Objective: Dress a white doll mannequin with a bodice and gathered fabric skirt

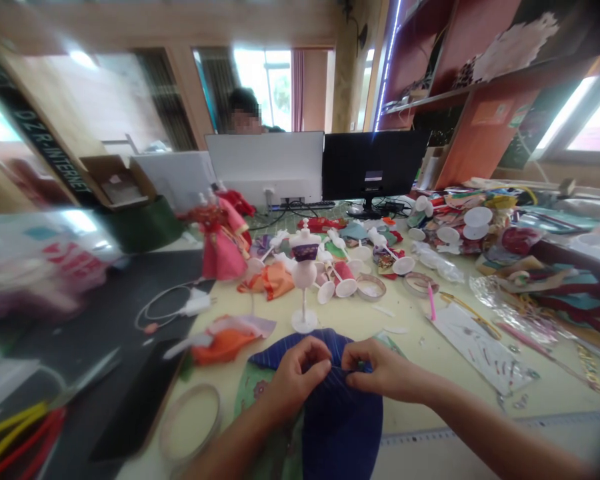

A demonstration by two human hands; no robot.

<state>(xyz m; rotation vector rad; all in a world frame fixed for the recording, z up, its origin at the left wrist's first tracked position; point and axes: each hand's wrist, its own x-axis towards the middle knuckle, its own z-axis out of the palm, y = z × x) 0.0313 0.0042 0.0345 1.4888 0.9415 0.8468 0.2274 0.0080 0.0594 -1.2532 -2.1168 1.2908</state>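
Note:
A dark blue striped cloth [347, 433] with a rounded edge lies at the table's front, over a green patterned fabric [247, 393]. My left hand [300, 370] is closed in a pinch on the blue cloth. Just to its right, my right hand [373, 367] also pinches the cloth, thumb against the fingers. Whether a needle or thread is between the fingertips is too small to tell. Behind both hands stands a small white doll mannequin [305, 273] on a round base, a dark purple band around its chest.
Orange fabric [225, 343] and a tape roll [190, 420] lie left, beside a black phone-like slab [135, 400]. A ruler [495, 427] and a sheet with small parts [485, 347] are right. Several mannequins lie behind; monitors [375, 167] stand at the back, with a person beyond.

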